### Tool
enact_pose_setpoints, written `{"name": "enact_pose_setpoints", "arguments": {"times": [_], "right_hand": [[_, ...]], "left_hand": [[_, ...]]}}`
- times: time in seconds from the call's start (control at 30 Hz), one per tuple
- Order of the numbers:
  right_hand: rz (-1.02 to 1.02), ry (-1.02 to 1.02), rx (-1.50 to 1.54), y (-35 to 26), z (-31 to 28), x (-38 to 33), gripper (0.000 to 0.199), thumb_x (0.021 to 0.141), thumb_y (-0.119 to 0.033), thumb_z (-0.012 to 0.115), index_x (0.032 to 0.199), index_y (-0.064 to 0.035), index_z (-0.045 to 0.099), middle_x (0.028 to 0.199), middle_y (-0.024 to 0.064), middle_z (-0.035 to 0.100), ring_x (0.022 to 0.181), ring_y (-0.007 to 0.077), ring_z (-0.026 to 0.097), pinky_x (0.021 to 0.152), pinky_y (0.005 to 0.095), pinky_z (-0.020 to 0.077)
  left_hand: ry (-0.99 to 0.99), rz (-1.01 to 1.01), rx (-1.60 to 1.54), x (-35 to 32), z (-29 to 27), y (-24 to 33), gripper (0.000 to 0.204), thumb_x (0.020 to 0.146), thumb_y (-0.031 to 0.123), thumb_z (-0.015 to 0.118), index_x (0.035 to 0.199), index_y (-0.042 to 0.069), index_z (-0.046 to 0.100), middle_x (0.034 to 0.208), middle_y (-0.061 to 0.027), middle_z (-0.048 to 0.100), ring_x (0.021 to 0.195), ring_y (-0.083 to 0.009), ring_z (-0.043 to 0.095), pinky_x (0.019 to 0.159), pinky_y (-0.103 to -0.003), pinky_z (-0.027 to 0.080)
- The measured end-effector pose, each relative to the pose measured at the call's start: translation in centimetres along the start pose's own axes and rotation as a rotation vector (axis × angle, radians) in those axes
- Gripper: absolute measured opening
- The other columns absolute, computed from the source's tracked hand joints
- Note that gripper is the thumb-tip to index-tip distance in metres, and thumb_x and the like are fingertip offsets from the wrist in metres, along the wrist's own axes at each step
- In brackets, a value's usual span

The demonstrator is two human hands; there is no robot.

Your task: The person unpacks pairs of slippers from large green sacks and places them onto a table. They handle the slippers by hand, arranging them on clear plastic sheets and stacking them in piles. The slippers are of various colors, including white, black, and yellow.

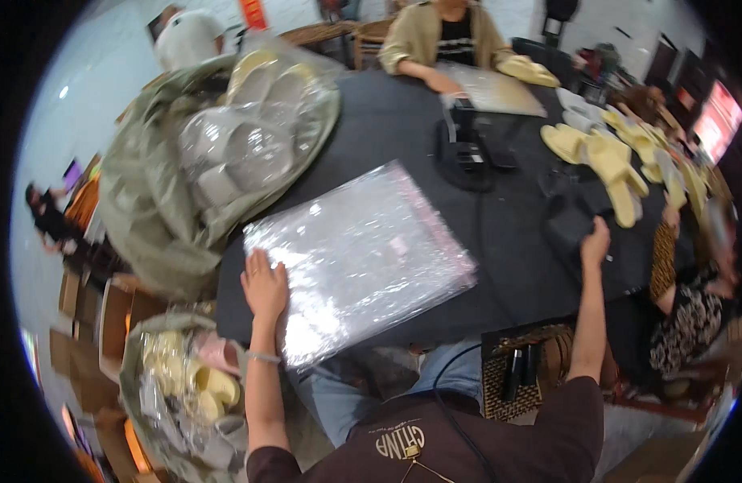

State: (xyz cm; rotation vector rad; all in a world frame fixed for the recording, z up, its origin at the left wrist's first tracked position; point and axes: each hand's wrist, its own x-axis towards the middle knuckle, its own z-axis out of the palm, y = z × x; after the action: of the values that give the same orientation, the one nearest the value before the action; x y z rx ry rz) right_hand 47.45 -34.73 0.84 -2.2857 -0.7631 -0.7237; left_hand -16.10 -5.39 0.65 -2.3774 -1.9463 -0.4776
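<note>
Left hand (264, 288) spread flat on clear plastic bags (359, 249); right hand (596, 244) half-curled, grip unclear, yellow slippers (608, 159) just beyond it. Probably readying packaging; next move calls for separating one bag.

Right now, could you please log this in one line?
left hand: on clear plastic bags | right hand: near yellow slippers, grip unclear

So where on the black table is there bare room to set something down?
The table looks bare just right of the cable, short of the right hand, and between the green sack and black stand. It is crowded at right with yellow slippers, and front left under clear plastic.
</note>
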Motion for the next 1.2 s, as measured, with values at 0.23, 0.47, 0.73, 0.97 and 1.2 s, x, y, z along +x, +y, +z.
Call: {"name": "enact_pose_setpoints", "arguments": {"times": [0.23,0.47,0.73,0.97,1.2], "right_hand": [[0.019,-0.279,0.019,14.0,1.7,8.2,0.061,0.082,-0.005,0.048,0.138,0.0084,0.028,0.139,0.0271,0.036,0.132,0.0357,0.033,0.109,0.0365,0.0253],[0.242,-0.627,-0.060,3.9,-2.5,7.1,0.087,0.066,-0.005,0.058,0.142,0.0091,0.017,0.147,0.0259,0.023,0.137,0.0355,0.024,0.112,0.0354,0.0199],[-0.097,-0.477,-0.277,-8.7,-7.0,7.5,0.051,0.088,-0.011,0.051,0.135,0.0027,0.036,0.137,0.0204,0.042,0.127,0.0340,0.040,0.105,0.0385,0.0323],[-0.572,-0.906,0.733,-39.5,-0.5,4.1,0.059,0.084,-0.023,0.065,0.134,-0.0010,0.042,0.133,0.0169,0.048,0.122,0.0277,0.048,0.098,0.0350,0.0400],[-0.925,-0.489,0.719,-63.4,14.8,1.0,0.120,0.063,-0.054,0.077,0.146,-0.0033,0.008,0.145,0.0254,0.026,0.137,0.0381,0.021,0.111,0.0446,0.0183]], "left_hand": [[-0.112,0.059,-0.049,1.9,1.0,0.0,0.066,0.091,0.044,0.042,0.141,0.002,0.031,0.150,-0.0129,0.025,0.139,-0.0283,0.023,0.109,-0.050,0.022],[0.040,0.302,-0.070,5.0,-4.3,7.3,0.067,0.081,0.033,0.064,0.133,-0.002,0.040,0.142,-0.0246,0.031,0.131,-0.0384,0.032,0.103,-0.047,0.032],[-0.008,0.394,-0.234,9.7,5.8,13.7,0.065,0.092,0.044,0.043,0.138,-0.001,0.033,0.145,-0.0234,0.028,0.136,-0.0357,0.025,0.110,-0.045,0.021],[-0.039,0.358,-0.254,9.4,6.2,12.8,0.065,0.093,0.044,0.039,0.140,0.000,0.031,0.145,-0.0222,0.029,0.138,-0.0343,0.022,0.112,-0.045,0.016],[-0.043,0.385,-0.284,9.6,6.0,13.4,0.064,0.093,0.043,0.039,0.139,0.000,0.032,0.146,-0.0227,0.028,0.137,-0.0348,0.022,0.112,-0.046,0.016]]}}
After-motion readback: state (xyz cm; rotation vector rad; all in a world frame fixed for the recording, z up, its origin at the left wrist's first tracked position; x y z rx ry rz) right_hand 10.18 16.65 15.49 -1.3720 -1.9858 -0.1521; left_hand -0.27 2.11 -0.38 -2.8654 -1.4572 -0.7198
